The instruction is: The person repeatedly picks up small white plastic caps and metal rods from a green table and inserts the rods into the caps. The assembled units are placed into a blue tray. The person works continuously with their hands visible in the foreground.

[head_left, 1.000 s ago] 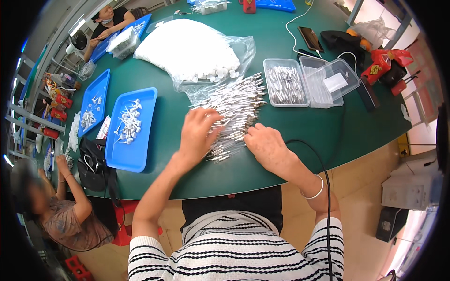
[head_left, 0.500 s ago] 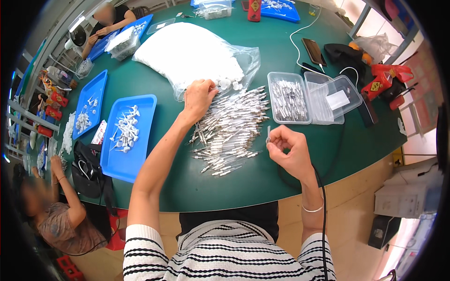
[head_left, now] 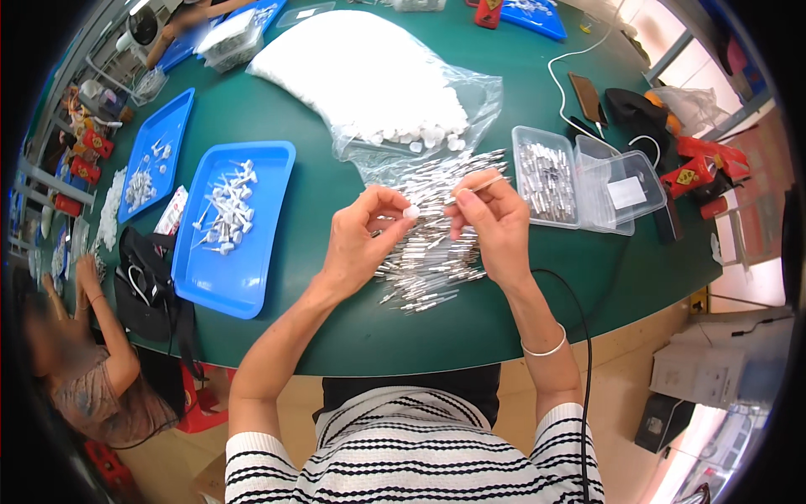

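Pinching a small white cap (head_left: 410, 212) between thumb and fingertips, the left hand (head_left: 363, 235) is over the left side of a heap of slim metal-and-clear pieces (head_left: 428, 273). The right hand (head_left: 502, 231), just across from it, pinches a slim pale rod (head_left: 489, 181) between thumb and fingers; the two hands are near each other but apart.

Left of the heap, a blue tray (head_left: 222, 290) holds a loose cluster of white-headed stems (head_left: 228, 210), with green surface around its outer walls. Right of the heap, an open clear box (head_left: 554, 223) is filled with slim pieces like those in the heap; a clear lid (head_left: 651, 197) overlaps the container just beside it. Beyond the heap, a clear plastic bag (head_left: 483, 97) bulges with white caps (head_left: 344, 76), a few at its mouth. Farther left, a second blue tray (head_left: 179, 126) carries a smaller scatter of white parts.

The desk (head_left: 353, 336) curves along its near edge in front of the person, with a strip of green between that edge and the heap. More green shows between the first tray and the left forearm, and right of the right wrist, where a black cable (head_left: 579, 311) crosses the edge. Far right, a phone (head_left: 586, 99) lies beyond the clear box.
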The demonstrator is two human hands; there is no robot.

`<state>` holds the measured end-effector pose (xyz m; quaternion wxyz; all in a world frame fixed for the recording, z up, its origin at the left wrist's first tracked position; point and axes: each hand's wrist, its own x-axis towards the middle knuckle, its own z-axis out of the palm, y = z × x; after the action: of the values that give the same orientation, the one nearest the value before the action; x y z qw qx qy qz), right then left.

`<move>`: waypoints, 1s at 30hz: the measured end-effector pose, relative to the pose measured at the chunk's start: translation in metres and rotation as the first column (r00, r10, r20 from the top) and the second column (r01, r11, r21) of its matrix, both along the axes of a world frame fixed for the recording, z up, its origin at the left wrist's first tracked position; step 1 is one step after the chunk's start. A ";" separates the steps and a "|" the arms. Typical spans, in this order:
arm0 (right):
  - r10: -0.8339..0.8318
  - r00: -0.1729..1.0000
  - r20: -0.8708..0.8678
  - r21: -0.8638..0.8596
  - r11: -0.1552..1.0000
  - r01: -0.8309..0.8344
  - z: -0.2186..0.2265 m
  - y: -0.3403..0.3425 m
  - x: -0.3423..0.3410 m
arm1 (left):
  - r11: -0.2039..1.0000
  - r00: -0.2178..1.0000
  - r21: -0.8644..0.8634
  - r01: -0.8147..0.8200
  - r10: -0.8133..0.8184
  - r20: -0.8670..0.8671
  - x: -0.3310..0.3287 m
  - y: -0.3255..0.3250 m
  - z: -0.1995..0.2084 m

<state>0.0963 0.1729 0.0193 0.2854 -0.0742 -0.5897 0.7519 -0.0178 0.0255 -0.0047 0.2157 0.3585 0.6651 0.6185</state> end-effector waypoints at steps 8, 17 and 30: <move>0.116 0.992 -0.054 0.039 0.993 -0.114 -0.025 -0.018 -0.008 | 0.987 0.977 0.159 -0.013 -0.022 0.213 0.010 -0.013 -0.005; 0.093 0.992 -0.084 0.019 0.996 -0.092 -0.029 -0.024 -0.007 | 0.972 0.836 0.233 0.014 -0.139 0.531 0.008 -0.017 -0.003; 0.045 0.992 -0.117 0.084 0.996 -0.035 -0.027 -0.029 -0.003 | 0.984 0.901 0.175 0.025 -0.098 0.423 0.009 -0.019 -0.001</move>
<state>0.0928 0.1441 -0.0079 0.3078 -0.0056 -0.6033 0.7357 -0.0085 0.0063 -0.0058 0.3463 0.2508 0.5357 0.7282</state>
